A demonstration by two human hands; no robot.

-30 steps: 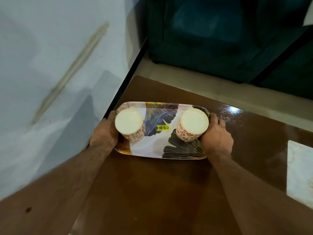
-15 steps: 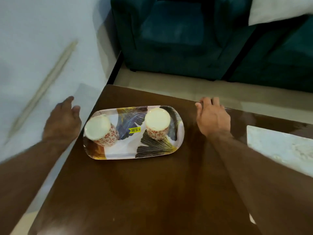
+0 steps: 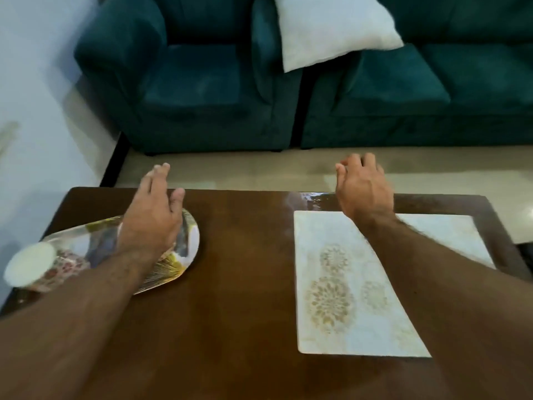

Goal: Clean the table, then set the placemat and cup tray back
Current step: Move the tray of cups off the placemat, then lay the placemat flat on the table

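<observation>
Two hands, fingers loose (holding nothing) | glossy wooden table (image 3: 245,284) | oval tray (image 3: 189,243) | rectangular placemat (image 3: 346,298)

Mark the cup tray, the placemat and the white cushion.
cup tray (image 3: 192,241), head view, on its right rim
placemat (image 3: 340,336), head view, on its near half by the floral print
white cushion (image 3: 331,27), head view, on its middle

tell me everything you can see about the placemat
The placemat is a pale, whitish rectangle with faint gold floral medallions near its middle. It looks thin and stiff and lies flat on the right half of the brown table, long side running away from the viewer. The right forearm crosses above its far right part and hides some of it; whether the arm touches it cannot be told. The right hand is open beyond its far edge. Nothing rests on the visible part.
</observation>
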